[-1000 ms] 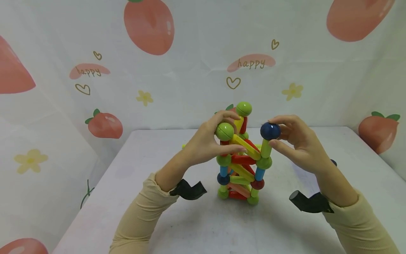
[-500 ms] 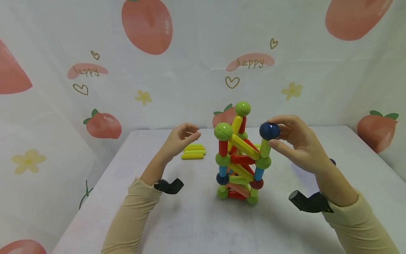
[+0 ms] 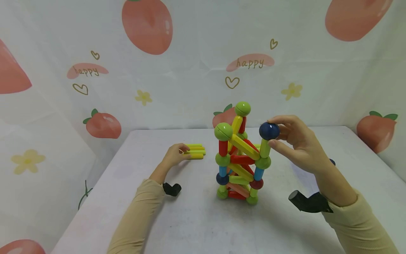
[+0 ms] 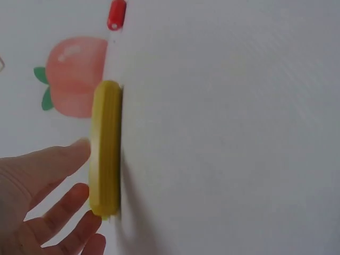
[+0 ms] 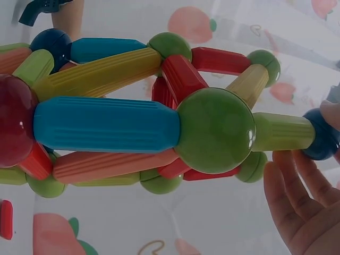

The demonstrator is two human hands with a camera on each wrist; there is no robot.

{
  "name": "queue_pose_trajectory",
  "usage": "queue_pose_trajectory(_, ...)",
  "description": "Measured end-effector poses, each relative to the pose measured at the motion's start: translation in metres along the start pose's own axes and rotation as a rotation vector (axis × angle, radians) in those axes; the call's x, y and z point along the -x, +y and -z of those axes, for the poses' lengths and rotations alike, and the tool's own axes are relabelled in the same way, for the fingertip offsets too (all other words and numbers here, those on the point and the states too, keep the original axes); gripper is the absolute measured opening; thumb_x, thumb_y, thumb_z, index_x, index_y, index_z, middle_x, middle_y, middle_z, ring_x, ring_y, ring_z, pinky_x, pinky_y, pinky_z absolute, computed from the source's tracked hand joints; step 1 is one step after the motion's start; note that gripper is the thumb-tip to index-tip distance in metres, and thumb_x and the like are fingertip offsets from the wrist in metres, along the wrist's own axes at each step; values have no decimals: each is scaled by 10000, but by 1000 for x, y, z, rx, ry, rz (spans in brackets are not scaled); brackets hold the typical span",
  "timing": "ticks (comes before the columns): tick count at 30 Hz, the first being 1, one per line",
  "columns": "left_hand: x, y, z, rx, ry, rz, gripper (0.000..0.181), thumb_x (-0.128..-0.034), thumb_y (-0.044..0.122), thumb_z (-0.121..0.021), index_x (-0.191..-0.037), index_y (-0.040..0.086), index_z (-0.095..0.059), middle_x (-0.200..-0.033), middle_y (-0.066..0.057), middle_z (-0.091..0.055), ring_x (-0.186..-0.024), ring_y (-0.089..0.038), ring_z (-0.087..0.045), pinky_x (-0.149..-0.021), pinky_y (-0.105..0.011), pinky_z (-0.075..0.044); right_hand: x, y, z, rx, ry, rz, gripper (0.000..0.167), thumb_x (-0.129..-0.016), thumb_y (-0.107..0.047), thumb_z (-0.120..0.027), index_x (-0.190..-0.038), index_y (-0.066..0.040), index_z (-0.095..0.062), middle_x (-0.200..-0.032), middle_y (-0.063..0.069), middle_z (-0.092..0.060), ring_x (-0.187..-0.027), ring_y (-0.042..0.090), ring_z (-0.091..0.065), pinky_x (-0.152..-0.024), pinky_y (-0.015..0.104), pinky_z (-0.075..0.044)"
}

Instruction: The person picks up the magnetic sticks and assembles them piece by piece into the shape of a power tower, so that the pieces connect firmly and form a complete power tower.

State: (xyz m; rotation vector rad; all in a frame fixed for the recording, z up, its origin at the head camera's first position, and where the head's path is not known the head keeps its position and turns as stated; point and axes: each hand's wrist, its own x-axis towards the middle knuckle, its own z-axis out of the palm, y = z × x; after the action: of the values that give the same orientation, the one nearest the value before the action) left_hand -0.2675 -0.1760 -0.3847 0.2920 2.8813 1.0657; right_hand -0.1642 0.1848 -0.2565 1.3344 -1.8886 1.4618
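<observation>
A tower of magnetic sticks and balls [image 3: 242, 159] stands upright on the table. My right hand [image 3: 295, 141] pinches the dark blue ball [image 3: 269, 131] between thumb and fingers. This ball sits on top of a light green stick [image 5: 284, 131], which rises from a green ball [image 5: 215, 130] at the tower's near right corner. Left of the tower, my left hand [image 3: 173, 155] is at a row of yellow and yellow-green sticks [image 3: 197, 152]. In the left wrist view, its thumb and fingertips lie along one side of a yellow stick [image 4: 106, 151], not closed around it.
Behind the tower, part of another yellow-green stick [image 3: 257, 146] shows. A dark blue ball [image 3: 332, 161] lies partly hidden behind the right wrist. A red stick [image 4: 117, 15] appears in the left wrist view. A fruit-printed cloth [image 3: 190, 88] hangs behind the white table [image 3: 196, 225].
My left hand has left the tower's top, moved left and come down to the yellow sticks. The right hand stays on the dark blue ball.
</observation>
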Motion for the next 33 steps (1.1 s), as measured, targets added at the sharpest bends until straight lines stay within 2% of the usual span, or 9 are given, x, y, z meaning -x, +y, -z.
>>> queue_pose_trajectory(6, 2, -4, 4, -50, -86, 39, 288, -773, 97, -737, -1028, -7, -651, -1018, -161, -627, -930, -255, -578, -803, -327, -503, 0, -1, 0, -3, -1, 2, 450, -883, -42, -607, -1213, 161, -378, -1157, -46, -548, -1001, 74, -600, -856, 122, -498)
queue_pose_trajectory(9, 3, 0, 9, -70, -136, 31, 281, -762, 90, -740, -1015, -6, -661, -988, -149, -629, -888, -230, -578, -731, -280, -491, 0, -1, -1, -4, 1, 0, 448, -882, -36, -606, -1216, 158, -379, -1157, -46, -547, -1004, 73, -600, -859, 120, -496)
queue_pose_trajectory(11, 3, 4, 13, -55, -154, -1, 267, -777, 84, -725, -1015, -18, -660, -997, -164, -638, -894, -237, -592, -730, -271, -498, 0, 0, -1, -5, 3, -2, 447, -880, -32, -608, -1216, 156, -380, -1155, -46, -548, -1005, 74, -599, -860, 121, -495)
queue_pose_trajectory(15, 4, 22, 27, 18, -135, -71, 262, -819, 99, -688, -1054, -11, -657, -1074, -184, -636, -939, -279, -616, -779, -312, -524, 1, 1, -1, 2, 6, -5, 450, -874, -25, -613, -1220, 149, -384, -1157, -45, -550, -1011, 73, -598, -864, 119, -492)
queue_pose_trajectory(20, 9, 55, 49, 147, -50, -156, 310, -860, 138, -657, -1150, 34, -621, -1178, -160, -617, -1041, -292, -607, -878, -365, -521, 1, 1, -1, 2, 7, 0, 452, -875, -30, -613, -1217, 154, -383, -1155, -45, -548, -1006, 73, -598, -863, 118, -492)
queue_pose_trajectory(23, 16, 79, 62, 270, 24, -230, 325, -868, 123, -652, -1177, 38, -596, -1183, -149, -608, -1039, -248, -613, -899, -331, -522, 1, 1, -1, -1, 7, 3, 451, -878, -36, -611, -1214, 158, -382, -1152, -44, -548, -1005, 74, -599, -860, 119, -494)
queue_pose_trajectory(25, 22, 96, 69, 361, 73, -304, 331, -862, 86, -652, -1179, 20, -586, -1155, -134, -611, -1001, -194, -622, -884, -283, -529, 1, 1, -1, -2, 6, 4, 449, -879, -36, -610, -1213, 159, -382, -1153, -44, -549, -1005, 73, -600, -857, 119, -495)
queue_pose_trajectory(29, 35, 129, 78, 501, 169, -508, 342, -842, -6, -644, -1173, -33, -560, -1066, -6, -640, -944, -96, -622, -848, -212, -531, 0, 1, -1, -1, 6, 3, 449, -880, -35, -609, -1217, 157, -382, -1157, -45, -550, -1010, 71, -600, -860, 119, -494)
queue_pose_trajectory(33, 47, 158, 81, 598, 252, -725, 337, -819, -84, -630, -1141, -107, -533, -1021, 112, -655, -959, -90, -635, -866, -239, -534, 1, 2, -1, 3, 7, -2, 450, -879, -30, -607, -1223, 153, -381, -1160, -45, -549, -1014, 70, -598, -863, 119, -493)
